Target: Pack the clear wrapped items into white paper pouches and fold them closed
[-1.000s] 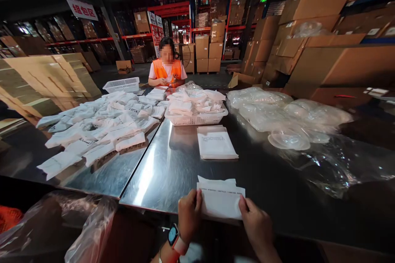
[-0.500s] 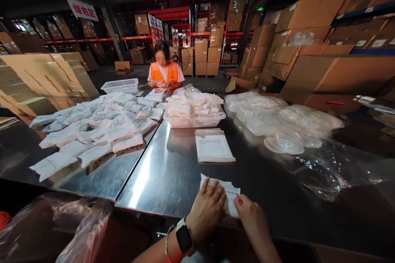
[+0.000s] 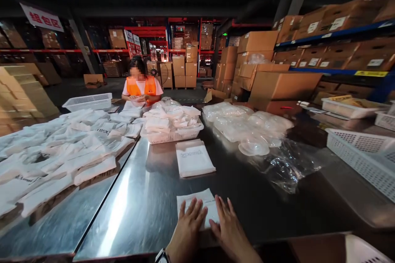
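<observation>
Left hand (image 3: pixel 187 230) and right hand (image 3: pixel 231 228), fingers (image 3: pixel 197 208) outspread, gripping nothing, rest on a seemingly folded pouch (image 3: pixel 194 196), the flat stack (image 3: pixel 195 161) beyond apparently untreated.

Left of the left fingers (image 3: pixel 192 206), a bare strip of tabletop (image 3: pixel 148 205) runs forward until the full basket (image 3: pixel 173 136) blocks it; the heap (image 3: pixel 77 139) walls off its left side. Straight ahead, beyond the flat bag (image 3: pixel 197 195), a low stack (image 3: pixel 195 160) stands in the way — a narrow gap lies between them. Right of the right fingers (image 3: pixel 221 208), room is open, bounded by plastic (image 3: pixel 247 127) ahead and a crate (image 3: pixel 364 162) farther right.
</observation>
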Action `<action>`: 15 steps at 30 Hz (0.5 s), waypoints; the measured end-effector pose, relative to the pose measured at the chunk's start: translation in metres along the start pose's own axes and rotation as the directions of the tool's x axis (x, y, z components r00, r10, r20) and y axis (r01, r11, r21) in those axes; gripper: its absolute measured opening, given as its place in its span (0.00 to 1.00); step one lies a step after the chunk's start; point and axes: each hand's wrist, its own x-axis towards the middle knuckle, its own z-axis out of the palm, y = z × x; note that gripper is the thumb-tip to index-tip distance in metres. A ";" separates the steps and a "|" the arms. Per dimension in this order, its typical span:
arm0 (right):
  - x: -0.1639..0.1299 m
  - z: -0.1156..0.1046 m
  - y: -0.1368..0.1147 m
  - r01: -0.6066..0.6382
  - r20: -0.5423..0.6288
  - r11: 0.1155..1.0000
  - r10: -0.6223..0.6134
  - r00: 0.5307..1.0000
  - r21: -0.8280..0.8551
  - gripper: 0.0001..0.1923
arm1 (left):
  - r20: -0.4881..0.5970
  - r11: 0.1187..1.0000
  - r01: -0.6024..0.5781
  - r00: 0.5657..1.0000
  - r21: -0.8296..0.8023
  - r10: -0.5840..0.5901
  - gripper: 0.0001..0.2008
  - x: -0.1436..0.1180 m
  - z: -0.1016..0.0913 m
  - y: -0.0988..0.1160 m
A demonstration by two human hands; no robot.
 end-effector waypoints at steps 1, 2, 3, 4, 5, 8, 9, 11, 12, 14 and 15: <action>-0.001 0.002 0.009 0.026 0.019 0.999 -0.026 0.999 0.021 0.32 | -0.026 0.999 0.036 0.999 0.018 -0.036 0.31 -0.003 0.006 -0.003; 0.001 0.003 0.022 0.037 0.025 0.999 -0.038 0.999 0.039 0.32 | -0.054 0.997 0.065 0.997 0.034 -0.064 0.33 -0.007 0.011 -0.008; 0.005 0.004 0.040 0.021 0.013 0.999 -0.021 1.000 0.048 0.32 | -0.083 0.996 0.082 0.993 0.046 -0.078 0.35 -0.013 0.015 -0.015; 0.013 0.005 0.062 -0.017 -0.015 0.999 0.018 1.000 0.047 0.30 | -0.110 0.994 0.094 0.990 0.050 -0.089 0.37 -0.020 0.015 -0.026; 0.023 0.004 0.087 -0.096 -0.068 0.995 0.098 0.993 0.032 0.29 | -0.138 0.993 0.104 0.986 0.051 -0.096 0.37 -0.029 0.011 -0.041; 0.062 -0.009 0.174 -0.230 -0.207 0.971 0.210 0.955 -0.073 0.23 | -0.269 0.958 0.285 0.926 0.033 -0.266 0.36 -0.058 -0.034 -0.106; 0.076 -0.017 0.201 -0.230 -0.203 0.969 0.208 0.957 -0.094 0.23 | -0.286 0.922 0.387 0.887 0.026 -0.364 0.34 -0.067 -0.058 -0.133; 0.100 -0.034 0.243 -0.222 -0.172 0.966 0.199 0.965 -0.132 0.24 | -0.348 0.814 0.578 0.775 0.051 -0.528 0.30 -0.076 -0.114 -0.184; 0.109 -0.042 0.258 -0.221 -0.149 0.964 0.199 0.969 -0.147 0.23 | -0.380 0.746 0.660 0.715 0.088 -0.587 0.27 -0.076 -0.141 -0.205; 0.124 -0.055 0.275 -0.232 -0.107 0.956 0.215 0.971 -0.178 0.18 | -0.366 0.637 0.748 0.655 0.189 -0.661 0.23 -0.063 -0.181 -0.231; 0.129 -0.060 0.280 -0.248 -0.091 0.948 0.234 0.968 -0.198 0.16 | -0.329 0.599 0.772 0.634 0.211 -0.700 0.24 -0.050 -0.191 -0.235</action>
